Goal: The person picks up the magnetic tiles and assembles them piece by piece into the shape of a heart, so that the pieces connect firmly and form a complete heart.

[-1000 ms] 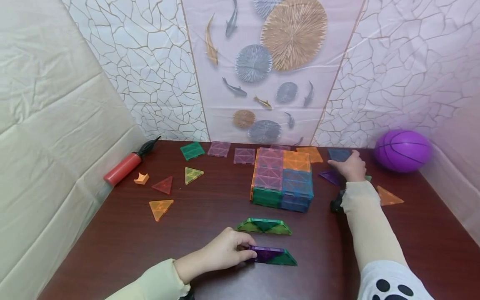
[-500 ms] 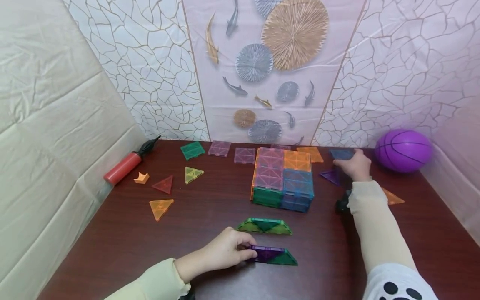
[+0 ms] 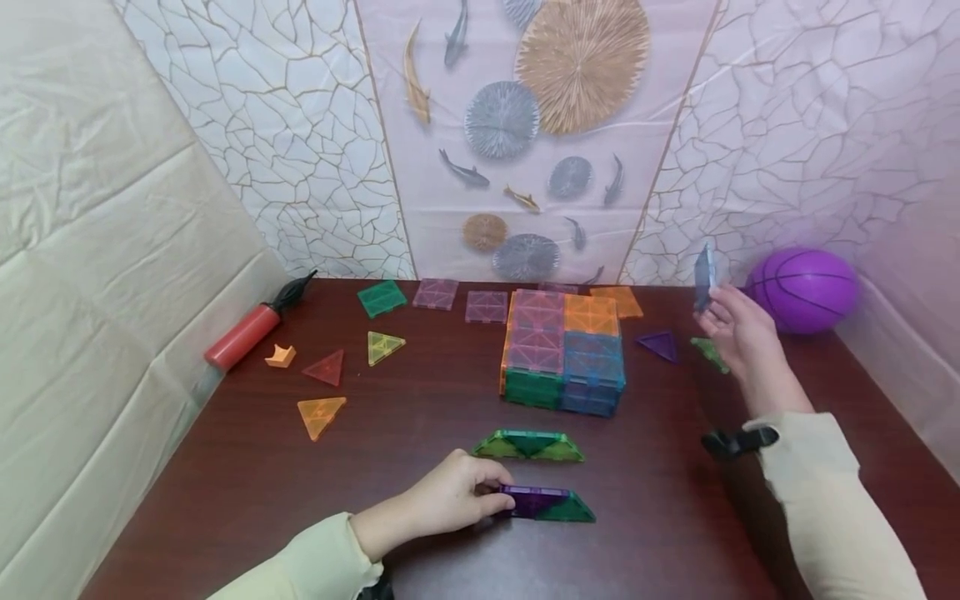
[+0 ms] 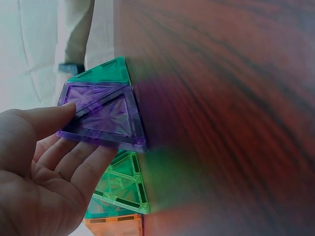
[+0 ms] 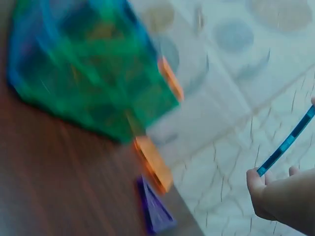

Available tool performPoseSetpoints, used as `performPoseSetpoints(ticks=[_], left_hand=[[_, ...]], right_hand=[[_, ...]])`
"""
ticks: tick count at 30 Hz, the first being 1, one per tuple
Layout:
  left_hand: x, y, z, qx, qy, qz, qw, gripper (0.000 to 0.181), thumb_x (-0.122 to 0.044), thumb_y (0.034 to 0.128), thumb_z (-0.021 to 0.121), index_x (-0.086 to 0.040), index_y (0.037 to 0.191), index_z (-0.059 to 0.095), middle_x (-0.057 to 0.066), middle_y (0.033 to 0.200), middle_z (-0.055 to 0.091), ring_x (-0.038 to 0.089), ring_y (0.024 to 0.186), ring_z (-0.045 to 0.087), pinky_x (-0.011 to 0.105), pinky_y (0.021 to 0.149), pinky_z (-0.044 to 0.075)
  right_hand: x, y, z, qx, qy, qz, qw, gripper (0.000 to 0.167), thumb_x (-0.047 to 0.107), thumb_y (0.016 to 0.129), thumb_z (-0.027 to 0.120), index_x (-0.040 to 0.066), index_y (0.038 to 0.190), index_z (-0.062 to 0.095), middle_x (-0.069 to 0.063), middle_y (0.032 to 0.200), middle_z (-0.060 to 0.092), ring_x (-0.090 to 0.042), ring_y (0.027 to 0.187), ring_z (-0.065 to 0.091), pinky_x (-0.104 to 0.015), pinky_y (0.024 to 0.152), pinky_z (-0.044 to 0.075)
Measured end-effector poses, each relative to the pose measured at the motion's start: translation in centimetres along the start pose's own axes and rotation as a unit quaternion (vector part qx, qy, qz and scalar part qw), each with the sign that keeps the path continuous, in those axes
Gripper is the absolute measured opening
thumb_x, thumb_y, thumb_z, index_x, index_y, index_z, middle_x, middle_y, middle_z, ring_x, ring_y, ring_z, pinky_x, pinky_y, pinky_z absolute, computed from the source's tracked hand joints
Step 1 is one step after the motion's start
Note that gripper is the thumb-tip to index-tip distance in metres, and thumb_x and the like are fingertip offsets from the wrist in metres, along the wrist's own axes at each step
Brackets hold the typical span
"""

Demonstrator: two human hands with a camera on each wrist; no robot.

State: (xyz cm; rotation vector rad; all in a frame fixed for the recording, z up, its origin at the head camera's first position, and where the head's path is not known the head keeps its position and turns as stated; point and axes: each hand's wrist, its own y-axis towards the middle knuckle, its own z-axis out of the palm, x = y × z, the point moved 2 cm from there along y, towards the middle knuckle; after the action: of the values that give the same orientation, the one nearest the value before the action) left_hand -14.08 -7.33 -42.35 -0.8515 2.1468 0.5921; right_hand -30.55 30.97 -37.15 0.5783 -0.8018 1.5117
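My left hand (image 3: 450,502) pinches the purple end of a standing strip of translucent magnetic tiles (image 3: 542,503), whose other end is green. In the left wrist view the thumb lies on the near face of a purple triangle tile (image 4: 106,115), and the fingers are partly hidden behind it. My right hand (image 3: 752,346), raised above the table at the right, holds a blue square magnetic tile (image 3: 703,279). The right wrist view shows this tile edge-on. A green-and-yellow strip of tiles (image 3: 528,446) stands just behind the purple one.
A box of coloured tiles (image 3: 564,350) stands mid-table. A purple triangle (image 3: 657,346), a green tile (image 3: 711,354) and a purple ball (image 3: 802,289) are at right. Loose triangles, such as an orange one (image 3: 321,417), and a red pump (image 3: 243,336) lie at left.
My right hand has picked up the blue tile from the back of the table, lifted it and turned it on edge, drawing back to the right. The left hand keeps its hold.
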Motion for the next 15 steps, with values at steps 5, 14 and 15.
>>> performPoseSetpoints(ticks=[5,14,15], left_hand=[[0.0,0.0,0.1,-0.001,0.001,0.003,1.0000,0.008,-0.007,0.0859,0.071,-0.004,0.093,0.072,0.002,0.085,0.074,-0.011,0.064,0.049,0.010,0.063,0.046],[0.1,0.0,0.1,0.001,-0.010,-0.004,0.9999,0.008,-0.007,0.0863,0.071,-0.004,0.093,0.072,0.003,0.087,0.074,-0.010,0.072,0.055,0.011,0.066,0.048],[0.2,0.0,0.1,0.000,-0.011,-0.004,0.9999,0.008,-0.007,0.0863,0.071,-0.004,0.093,0.072,0.003,0.087,0.074,-0.010,0.074,0.057,0.011,0.067,0.048]], right_hand=[[-1.3,-3.9,0.7,0.156,0.070,-0.011,0.9853,0.044,-0.005,0.097,0.043,0.007,0.139,0.038,-0.016,0.114,0.056,-0.026,0.104,0.057,-0.034,0.091,0.050],[-4.3,-9.5,2.2,0.337,0.046,0.000,0.9404,0.048,-0.014,0.094,0.028,-0.002,0.136,0.048,-0.016,0.133,0.054,-0.029,0.118,0.057,-0.037,0.103,0.042],[-4.7,-10.0,2.3,0.342,0.025,0.001,0.9395,0.050,-0.015,0.093,0.029,0.000,0.137,0.048,-0.014,0.134,0.053,-0.028,0.119,0.056,-0.036,0.104,0.041]])
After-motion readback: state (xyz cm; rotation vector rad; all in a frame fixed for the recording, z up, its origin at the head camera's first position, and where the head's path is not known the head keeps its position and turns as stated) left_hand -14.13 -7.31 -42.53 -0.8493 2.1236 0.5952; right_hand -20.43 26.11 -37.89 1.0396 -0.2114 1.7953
